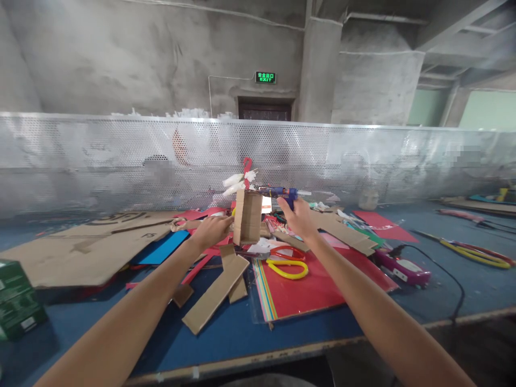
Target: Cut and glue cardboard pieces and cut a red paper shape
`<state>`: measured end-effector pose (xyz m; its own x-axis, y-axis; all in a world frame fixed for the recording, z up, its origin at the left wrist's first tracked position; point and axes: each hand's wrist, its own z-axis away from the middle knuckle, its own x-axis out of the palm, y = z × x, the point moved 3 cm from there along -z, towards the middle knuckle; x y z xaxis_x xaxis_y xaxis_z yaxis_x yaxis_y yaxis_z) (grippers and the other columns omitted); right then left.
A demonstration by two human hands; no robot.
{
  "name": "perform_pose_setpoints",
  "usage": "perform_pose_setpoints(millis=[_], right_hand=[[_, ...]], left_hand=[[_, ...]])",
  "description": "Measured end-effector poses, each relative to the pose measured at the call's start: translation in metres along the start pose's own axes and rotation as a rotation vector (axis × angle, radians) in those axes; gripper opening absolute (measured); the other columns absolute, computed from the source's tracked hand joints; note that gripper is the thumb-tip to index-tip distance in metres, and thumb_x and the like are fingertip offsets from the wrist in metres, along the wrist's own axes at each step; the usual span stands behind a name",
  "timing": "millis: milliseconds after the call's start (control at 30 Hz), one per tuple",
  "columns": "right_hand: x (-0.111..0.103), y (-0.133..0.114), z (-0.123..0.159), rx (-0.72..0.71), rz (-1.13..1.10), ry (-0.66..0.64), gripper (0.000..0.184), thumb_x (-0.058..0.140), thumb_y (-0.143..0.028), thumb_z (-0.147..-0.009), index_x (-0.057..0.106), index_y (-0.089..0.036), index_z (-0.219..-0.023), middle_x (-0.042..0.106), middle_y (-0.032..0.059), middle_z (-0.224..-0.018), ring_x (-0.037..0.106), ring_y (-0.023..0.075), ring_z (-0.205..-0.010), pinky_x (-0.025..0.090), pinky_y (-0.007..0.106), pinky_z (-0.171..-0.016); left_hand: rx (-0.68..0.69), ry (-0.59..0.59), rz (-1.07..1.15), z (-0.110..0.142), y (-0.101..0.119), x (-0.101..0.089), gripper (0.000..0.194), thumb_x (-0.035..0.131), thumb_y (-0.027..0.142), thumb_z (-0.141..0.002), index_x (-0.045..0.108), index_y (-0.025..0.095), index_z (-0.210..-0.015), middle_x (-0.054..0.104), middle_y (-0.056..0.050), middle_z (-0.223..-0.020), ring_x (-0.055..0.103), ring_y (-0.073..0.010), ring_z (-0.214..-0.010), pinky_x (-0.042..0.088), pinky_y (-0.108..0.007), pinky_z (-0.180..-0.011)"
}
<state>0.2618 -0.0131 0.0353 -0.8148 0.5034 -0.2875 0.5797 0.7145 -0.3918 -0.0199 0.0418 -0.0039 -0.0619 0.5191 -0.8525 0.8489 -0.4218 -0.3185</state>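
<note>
In the head view my left hand (214, 230) grips the left side of a small open cardboard box (252, 217), held up over the table. My right hand (300, 217) is closed around the handle of a blue glue gun (278, 192). The gun's nozzle points left, at the box's upper right edge; whether it touches the card I cannot tell. A glue stick (304, 193) juts from its back end. Just behind the box's top show white paper flowers (237, 181) and a red curled strip (247, 167).
Loose cardboard strips (215, 295) and a pack of coloured paper (318, 285) lie in front, with yellow-handled scissors (287, 269) on the pack. Large cardboard (92, 252) covers the left; a green box (20, 301) stands near it. A purple device (405, 269) with a cable sits right. Perforated metal panel (193, 145) closes the back.
</note>
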Motion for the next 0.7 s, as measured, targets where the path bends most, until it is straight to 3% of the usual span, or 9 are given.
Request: perform_pose_setpoints(millis=[333, 700], right_hand=[[-0.002, 0.015, -0.002, 0.057, 0.061, 0.020, 0.049, 0.047, -0.059, -0.100, 0.066, -0.021, -0.078, 0.062, 0.0050, -0.064, 0.062, 0.0244, -0.069, 0.042, 0.032, -0.067], [-0.003, 0.015, -0.002, 0.078, 0.089, 0.017, 0.052, 0.046, -0.062, -0.099, 0.060, -0.021, -0.070, 0.058, 0.0032, -0.061, 0.058, 0.0219, -0.063, 0.038, 0.031, -0.063]], left_hand=[[-0.002, 0.013, 0.023, -0.001, -0.005, 0.007, 0.042, 0.051, 0.023, -0.095, 0.062, 0.019, -0.135, 0.072, -0.018, -0.127, 0.072, -0.0338, -0.107, 0.055, -0.044, -0.088], [-0.003, 0.007, 0.000, -0.001, -0.005, 0.008, 0.040, 0.051, 0.024, -0.096, 0.063, 0.020, -0.133, 0.073, -0.018, -0.123, 0.072, -0.0345, -0.108, 0.055, -0.044, -0.086]])
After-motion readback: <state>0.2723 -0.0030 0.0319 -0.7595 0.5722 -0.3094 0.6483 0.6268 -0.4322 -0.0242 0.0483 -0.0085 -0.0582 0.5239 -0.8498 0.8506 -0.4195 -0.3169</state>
